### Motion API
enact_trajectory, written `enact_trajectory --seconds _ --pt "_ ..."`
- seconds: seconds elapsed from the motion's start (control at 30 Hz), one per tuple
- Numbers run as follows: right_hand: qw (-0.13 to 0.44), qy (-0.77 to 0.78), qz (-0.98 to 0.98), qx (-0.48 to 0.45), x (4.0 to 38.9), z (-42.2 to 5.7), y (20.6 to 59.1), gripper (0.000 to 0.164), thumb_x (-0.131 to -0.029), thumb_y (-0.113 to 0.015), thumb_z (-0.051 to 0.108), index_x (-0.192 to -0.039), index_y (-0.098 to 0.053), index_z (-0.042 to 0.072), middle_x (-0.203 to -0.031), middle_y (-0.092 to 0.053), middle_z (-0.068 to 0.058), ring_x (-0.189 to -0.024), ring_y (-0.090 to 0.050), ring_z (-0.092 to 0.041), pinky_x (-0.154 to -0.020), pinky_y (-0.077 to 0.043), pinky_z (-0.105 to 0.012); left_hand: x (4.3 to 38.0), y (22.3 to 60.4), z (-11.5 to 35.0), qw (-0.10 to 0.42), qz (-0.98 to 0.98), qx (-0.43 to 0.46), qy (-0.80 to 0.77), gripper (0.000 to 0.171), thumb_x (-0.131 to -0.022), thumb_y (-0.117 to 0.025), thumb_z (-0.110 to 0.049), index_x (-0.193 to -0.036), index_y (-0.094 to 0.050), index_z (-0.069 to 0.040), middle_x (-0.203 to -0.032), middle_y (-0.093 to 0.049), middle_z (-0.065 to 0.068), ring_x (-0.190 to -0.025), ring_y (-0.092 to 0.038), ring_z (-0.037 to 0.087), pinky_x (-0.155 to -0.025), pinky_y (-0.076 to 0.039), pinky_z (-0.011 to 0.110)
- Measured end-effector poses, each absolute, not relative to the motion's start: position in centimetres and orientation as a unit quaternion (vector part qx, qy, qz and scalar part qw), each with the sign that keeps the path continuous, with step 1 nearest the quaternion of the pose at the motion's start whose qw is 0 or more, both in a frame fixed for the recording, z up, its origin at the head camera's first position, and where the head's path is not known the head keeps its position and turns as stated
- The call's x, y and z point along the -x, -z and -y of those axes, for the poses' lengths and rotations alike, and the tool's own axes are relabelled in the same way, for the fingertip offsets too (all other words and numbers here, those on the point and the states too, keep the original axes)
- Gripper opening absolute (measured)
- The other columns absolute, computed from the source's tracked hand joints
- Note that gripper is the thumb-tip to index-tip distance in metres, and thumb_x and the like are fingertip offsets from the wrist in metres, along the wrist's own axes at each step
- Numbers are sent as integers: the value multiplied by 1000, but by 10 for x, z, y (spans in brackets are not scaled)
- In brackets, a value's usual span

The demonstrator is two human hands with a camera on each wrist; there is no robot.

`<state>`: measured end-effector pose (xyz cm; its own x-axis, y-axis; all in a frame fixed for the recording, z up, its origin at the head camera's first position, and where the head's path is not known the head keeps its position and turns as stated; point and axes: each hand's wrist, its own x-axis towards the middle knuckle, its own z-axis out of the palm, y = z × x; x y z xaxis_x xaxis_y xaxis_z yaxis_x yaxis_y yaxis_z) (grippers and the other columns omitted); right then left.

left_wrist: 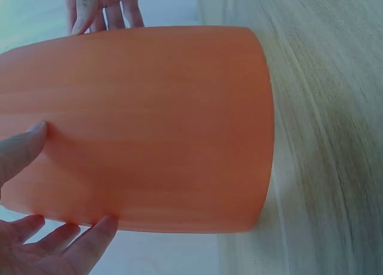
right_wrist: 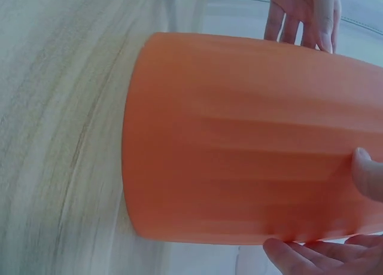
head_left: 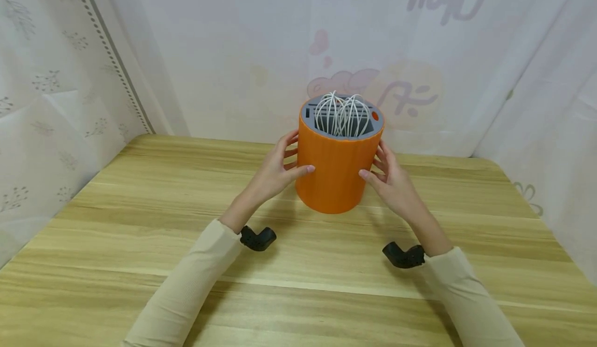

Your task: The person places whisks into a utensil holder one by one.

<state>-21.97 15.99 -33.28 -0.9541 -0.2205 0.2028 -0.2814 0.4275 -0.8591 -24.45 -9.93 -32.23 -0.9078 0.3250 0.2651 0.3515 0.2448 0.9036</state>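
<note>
An orange utensil holder (head_left: 333, 176) with a grey slotted top (head_left: 308, 113) stands upright between my two hands, its base at or close over the wooden table. White wire whisks (head_left: 342, 116) stick up from the large opening in that top. My left hand (head_left: 276, 170) grips the holder's left side, thumb on the front and the other fingers round the side. On the opposite side my right hand (head_left: 394, 184) holds it the same way. Both wrist views show the smooth orange wall (left_wrist: 161, 131) filling the space between thumb and fingers.
The wooden table (head_left: 154, 233) spreads out around the holder. Behind it hangs a pale printed curtain (head_left: 224, 52), with another patterned cloth (head_left: 51, 103) at the left. Black curved pieces (head_left: 258, 239) sit at both wrists, by the cuffs of the cream sleeves.
</note>
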Motion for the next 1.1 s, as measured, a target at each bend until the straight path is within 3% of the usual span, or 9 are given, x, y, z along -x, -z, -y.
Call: enact_trajectory --seconds 0.5,0.83,1.1 --pt "54 -513 845 -143 215 -157 334 80 -93 -56 26 -151 -2 12 -155 -16 -12 -139 -27 -34 -109 -30 -49 245 327 94 14 781 221 584 79 -85 -68 -11 -148 -20 -12 -153 -24 6 -136 -35 27 -107 -38 40" --pt "68 -478 865 -140 211 -162 332 78 -92 -57 32 -150 -10 11 -154 -21 -12 -139 -27 -33 -110 -29 -50 238 324 101 33 822 219 525 73 -88 -65 -22 -147 -24 -11 -152 -27 4 -136 -33 29 -110 -33 44" --pt "106 -367 911 -154 194 -173 326 68 -92 -54 42 -147 -27 13 -152 -27 -10 -136 -31 -37 -108 -28 -57 218 322 115 76 862 265 425 53 -98 -47 -30 -145 -32 -11 -149 -34 6 -136 -33 25 -113 -29 42"
